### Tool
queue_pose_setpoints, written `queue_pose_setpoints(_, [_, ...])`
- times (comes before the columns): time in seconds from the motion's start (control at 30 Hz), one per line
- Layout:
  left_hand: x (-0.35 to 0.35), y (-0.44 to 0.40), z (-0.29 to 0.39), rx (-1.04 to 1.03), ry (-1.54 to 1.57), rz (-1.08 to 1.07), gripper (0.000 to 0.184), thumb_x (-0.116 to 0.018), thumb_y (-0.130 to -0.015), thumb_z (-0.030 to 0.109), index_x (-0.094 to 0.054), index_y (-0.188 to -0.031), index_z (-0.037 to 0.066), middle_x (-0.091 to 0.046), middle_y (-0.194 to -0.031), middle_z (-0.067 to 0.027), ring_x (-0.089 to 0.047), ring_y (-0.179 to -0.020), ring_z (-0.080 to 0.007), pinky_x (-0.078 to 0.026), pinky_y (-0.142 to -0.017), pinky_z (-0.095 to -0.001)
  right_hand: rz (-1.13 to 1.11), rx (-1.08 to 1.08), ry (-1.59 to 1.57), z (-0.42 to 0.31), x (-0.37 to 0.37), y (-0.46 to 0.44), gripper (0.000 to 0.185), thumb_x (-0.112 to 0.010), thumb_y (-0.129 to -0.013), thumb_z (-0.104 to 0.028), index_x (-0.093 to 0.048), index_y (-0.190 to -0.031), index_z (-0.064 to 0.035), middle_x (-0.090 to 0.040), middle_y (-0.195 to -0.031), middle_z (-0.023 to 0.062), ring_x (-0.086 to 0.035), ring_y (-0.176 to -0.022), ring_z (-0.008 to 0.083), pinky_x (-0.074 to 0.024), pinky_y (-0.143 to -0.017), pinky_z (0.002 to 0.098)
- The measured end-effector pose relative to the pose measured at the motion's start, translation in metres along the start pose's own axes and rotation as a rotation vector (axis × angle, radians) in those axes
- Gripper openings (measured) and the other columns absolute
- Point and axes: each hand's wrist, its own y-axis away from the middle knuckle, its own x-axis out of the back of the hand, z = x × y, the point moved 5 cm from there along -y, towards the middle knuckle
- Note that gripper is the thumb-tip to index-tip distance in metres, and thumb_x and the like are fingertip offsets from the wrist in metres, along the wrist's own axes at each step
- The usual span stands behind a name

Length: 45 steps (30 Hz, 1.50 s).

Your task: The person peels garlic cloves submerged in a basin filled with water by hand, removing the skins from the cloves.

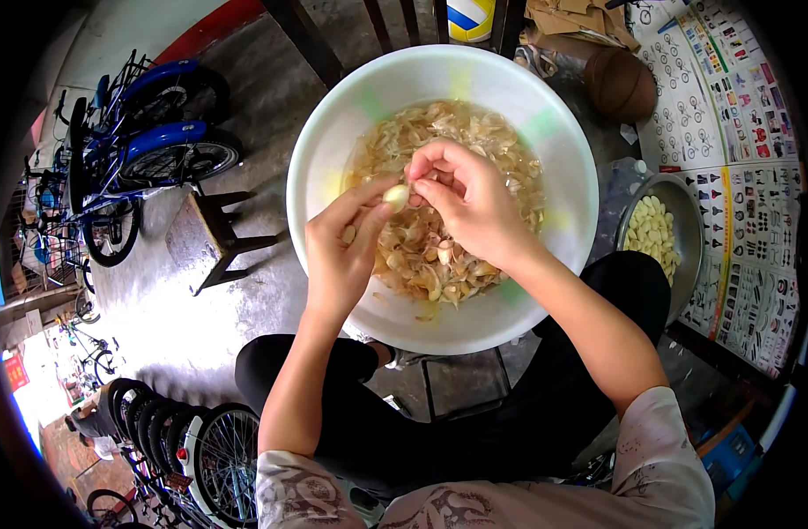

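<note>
Over a large white basin (571, 176), my two hands meet near its middle. Between the thumb and fingers of my left hand (342, 242) is a pale garlic clove (396, 197); a second pale piece (348, 234) shows among its lower fingers. My right hand (470, 198) is closed in a pinch at the clove's right end, and what its fingertips hold is too small to make out. Beneath the hands, water with many papery garlic skins (439, 264) and some unpeeled cloves fills the basin's bottom.
On the right, a metal bowl (693, 242) holds many peeled cloves beside a printed sheet (699, 132). A small wooden stool (206, 234) stands left of the basin, with bicycles (166, 150) beyond it. A ball (470, 19) and dark wooden bars are behind the basin.
</note>
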Motion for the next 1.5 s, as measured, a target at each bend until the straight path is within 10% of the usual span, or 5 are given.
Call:
queue_pose_setpoints(0.3, [0.002, 0.001, 0.002, -0.14, -0.347, 0.091, 0.017, -0.065, -0.089, 0.001, -0.07, -0.105, -0.001, -0.067, -0.08, -0.0088, -0.057, -0.064, -0.0138, -0.046, -0.062, -0.0248, -0.017, 0.353, 0.543, -0.011, -0.008, 0.004, 0.01, -0.057, -0.09, 0.005, -0.054, -0.097, -0.0011, -0.063, -0.084, 0.0104, -0.064, -0.076, 0.0251, -0.0501, -0.067, 0.0354])
queue_pose_setpoints(0.87, [-0.018, 0.023, -0.049, 0.713, 0.996, -0.13, 0.023, -0.055, -0.101, 0.012, -0.063, -0.119, 0.001, -0.054, -0.067, 0.0051, -0.028, -0.054, -0.0017, -0.027, -0.051, -0.0205, -0.043, 0.438, 0.571, -0.001, -0.009, 0.01, 0.026, -0.057, -0.088, 0.006, -0.048, -0.11, -0.0036, -0.063, -0.088, 0.0114, -0.066, -0.077, 0.0258, -0.0526, -0.065, 0.0351])
queue_pose_setpoints(1.2, [-0.014, 0.011, -0.01, -0.007, 0.086, -0.019, 0.032, -0.061, -0.093, 0.002, -0.059, -0.125, 0.003, -0.07, -0.094, -0.0044, -0.049, -0.061, -0.0037, -0.042, -0.057, -0.0215, -0.025, 0.277, 0.286, 0.001, -0.006, 0.003, 0.024, -0.059, -0.088, 0.008, -0.049, -0.107, -0.0028, -0.062, -0.089, 0.0111, -0.066, -0.081, 0.0209, -0.0537, -0.073, 0.033])
queue_pose_setpoints(1.4, [-0.009, 0.012, -0.007, 0.128, -0.245, -0.025, 0.024, -0.067, -0.09, 0.006, -0.068, -0.113, -0.001, -0.072, -0.084, -0.0068, -0.048, -0.06, -0.0055, -0.043, -0.058, -0.0219, 0.024, 0.38, 0.54, 0.0, -0.007, 0.004, 0.021, -0.059, -0.089, 0.004, -0.052, -0.107, -0.0042, -0.064, -0.088, 0.0134, -0.067, -0.081, 0.0289, -0.0539, -0.071, 0.0371])
queue_pose_setpoints(1.5, [-0.009, 0.009, -0.015, 0.152, 0.13, 0.023, 0.024, -0.065, -0.094, 0.011, -0.068, -0.115, -0.002, -0.069, -0.077, -0.0029, -0.045, -0.059, -0.0052, -0.041, -0.057, -0.0223, 0.027, 0.446, 0.609, -0.005, -0.008, 0.006, 0.02, -0.059, -0.089, 0.002, -0.053, -0.108, -0.0042, -0.065, -0.089, 0.0142, -0.068, -0.081, 0.0298, -0.0543, -0.07, 0.0384])
